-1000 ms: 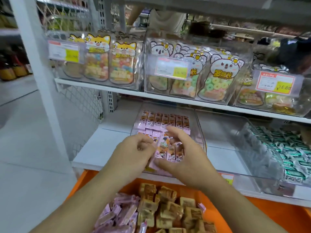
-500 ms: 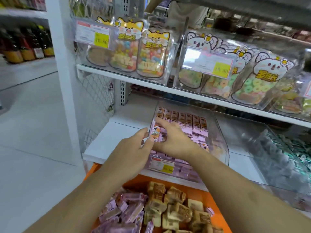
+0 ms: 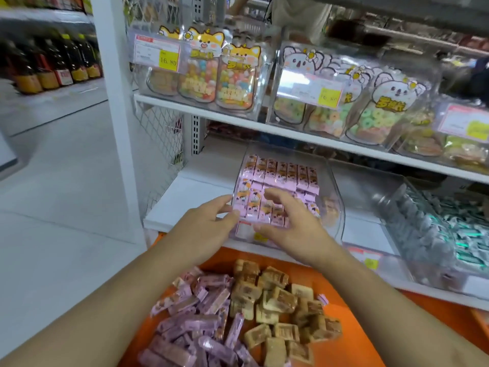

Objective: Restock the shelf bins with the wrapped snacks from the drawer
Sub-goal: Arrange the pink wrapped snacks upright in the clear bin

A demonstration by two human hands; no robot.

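Head view: our left hand (image 3: 205,229) is at the left front corner of the clear acrylic shelf bin (image 3: 332,181), its fingers loosely spread, with the fingertips (image 3: 232,214) against the bin's front left edge; they hold nothing that we can make out. Our right hand (image 3: 293,226) hovers over the front of the same bin, fingers relaxed and slightly fanned, thumb toward the left hand; whether the fingertips touch the wrappers beneath them, we cannot tell. Just beyond the right fingers, the pink wrapped snacks (image 3: 280,174) stand in neat rows filling the bin. Below both wrists, the orange drawer (image 3: 370,327) is open; loose purple wrapped snacks (image 3: 190,321) lie heaped under the left forearm, and brown wrapped snacks (image 3: 280,300) lie heaped between the two forearms. Right of the right hand, a second clear bin holds green-and-silver wrapped snacks (image 3: 447,229). Above the fingers, the upper shelf (image 3: 238,120) carries bagged candies (image 3: 201,72) in clear bins.
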